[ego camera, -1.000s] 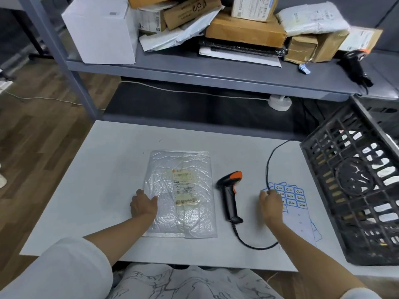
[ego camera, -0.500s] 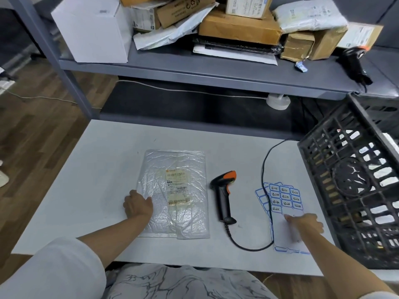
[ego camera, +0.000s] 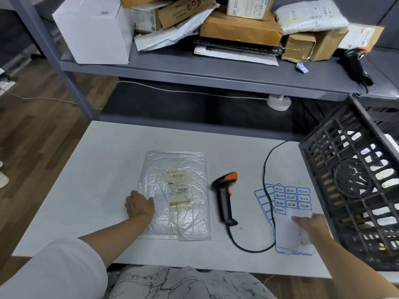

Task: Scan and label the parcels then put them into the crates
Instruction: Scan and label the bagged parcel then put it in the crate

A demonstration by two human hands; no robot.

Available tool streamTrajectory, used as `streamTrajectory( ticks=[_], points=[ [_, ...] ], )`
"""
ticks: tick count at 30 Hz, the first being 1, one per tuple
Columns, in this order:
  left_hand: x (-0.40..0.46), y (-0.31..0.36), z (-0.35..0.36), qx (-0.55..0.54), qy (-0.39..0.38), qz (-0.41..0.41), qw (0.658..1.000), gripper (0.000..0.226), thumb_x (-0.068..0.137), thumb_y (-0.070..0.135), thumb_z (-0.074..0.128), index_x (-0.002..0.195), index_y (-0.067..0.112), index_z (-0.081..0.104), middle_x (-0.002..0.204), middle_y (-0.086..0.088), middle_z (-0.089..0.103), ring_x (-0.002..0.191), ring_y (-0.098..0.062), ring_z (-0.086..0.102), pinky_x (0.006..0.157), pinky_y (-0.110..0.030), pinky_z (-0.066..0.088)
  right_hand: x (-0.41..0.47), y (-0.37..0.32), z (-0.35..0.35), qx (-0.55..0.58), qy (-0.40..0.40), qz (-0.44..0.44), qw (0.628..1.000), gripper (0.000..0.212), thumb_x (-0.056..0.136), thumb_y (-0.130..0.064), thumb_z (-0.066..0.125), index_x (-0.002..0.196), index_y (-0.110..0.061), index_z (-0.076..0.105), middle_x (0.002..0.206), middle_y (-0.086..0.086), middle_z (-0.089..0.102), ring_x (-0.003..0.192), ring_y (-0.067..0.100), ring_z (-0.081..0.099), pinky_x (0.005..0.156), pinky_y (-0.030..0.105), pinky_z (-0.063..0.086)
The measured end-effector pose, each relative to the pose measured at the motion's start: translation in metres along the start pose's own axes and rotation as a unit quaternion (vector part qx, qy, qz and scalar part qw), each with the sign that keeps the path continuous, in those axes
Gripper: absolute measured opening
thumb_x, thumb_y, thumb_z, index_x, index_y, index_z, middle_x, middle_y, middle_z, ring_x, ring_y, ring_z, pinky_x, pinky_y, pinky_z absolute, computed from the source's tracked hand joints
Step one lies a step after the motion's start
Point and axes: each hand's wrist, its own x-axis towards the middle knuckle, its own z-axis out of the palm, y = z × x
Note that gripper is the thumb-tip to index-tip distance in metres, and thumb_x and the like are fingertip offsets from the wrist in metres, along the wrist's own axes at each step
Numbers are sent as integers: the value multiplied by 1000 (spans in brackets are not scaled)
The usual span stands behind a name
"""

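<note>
A flat clear-plastic parcel (ego camera: pixel 179 190) with a printed shipping label lies in the middle of the white table (ego camera: pixel 103 169). My left hand (ego camera: pixel 140 205) rests on the parcel's left edge, fingers curled under. A black and orange barcode scanner (ego camera: pixel 224 195) lies to the right of the parcel, its cable looping round. A sheet of blue-bordered labels (ego camera: pixel 289 201) lies further right; my right hand (ego camera: pixel 311 223) presses on the sheet's bare lower part with straight fingers. A black plastic crate (ego camera: pixel 354 182) stands tilted at the table's right edge.
A grey shelf (ego camera: pixel 216 72) behind the table carries a white box (ego camera: pixel 95 29), several cardboard boxes and mailer bags, plus a second scanner (ego camera: pixel 356 65) at its right end. A white puck-shaped device (ego camera: pixel 278 101) with cables sits below the shelf. Wooden floor lies to the left.
My right hand slid from the upper left of the label sheet down to its lower bare part. My left hand stayed on the parcel's left edge.
</note>
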Motion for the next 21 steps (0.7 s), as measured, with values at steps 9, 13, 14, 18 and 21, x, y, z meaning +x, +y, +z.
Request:
streamTrajectory(
  ticks=[9, 13, 14, 18, 21],
  points=[
    [1, 7, -6, -39, 29, 31, 998, 61, 87, 15, 64, 136, -3, 32, 138, -27, 37, 129, -40, 34, 107, -47, 31, -92, -87, -36, 149, 45, -150, 976, 27, 80, -11, 71, 104, -5, 61, 102, 17, 65, 86, 30, 61, 77, 39, 50],
    [-2, 18, -6, -115, 20, 87, 989, 55, 87, 13, 64, 133, 0, 38, 135, -22, 43, 126, -36, 39, 105, -44, 35, -137, -125, -7, 227, -116, -231, 939, 20, 78, -8, 74, 92, -10, 60, 87, 15, 67, 63, 20, 63, 62, 31, 54],
    [-5, 22, -7, -157, 8, 102, 982, 51, 87, 12, 64, 131, 2, 41, 134, -20, 46, 125, -34, 42, 104, -40, 36, -149, -131, 3, 229, -166, -240, 929, 20, 77, -8, 76, 91, -10, 62, 88, 15, 68, 67, 23, 64, 67, 36, 56],
    [-14, 41, -15, -333, -110, 75, 934, 40, 87, 19, 67, 121, 3, 52, 116, -15, 62, 99, -25, 60, 82, -27, 48, -189, -145, 45, 210, -341, -237, 885, 40, 66, -9, 83, 101, -6, 64, 102, 21, 70, 82, 32, 68, 82, 50, 55],
    [-16, 52, -23, -427, -258, -1, 866, 37, 87, 31, 65, 107, 0, 61, 96, -15, 70, 82, -27, 68, 73, -33, 58, -209, -147, 70, 157, -408, -237, 868, 46, 67, -10, 84, 107, -4, 63, 107, 22, 69, 90, 38, 69, 82, 52, 56]
  ],
)
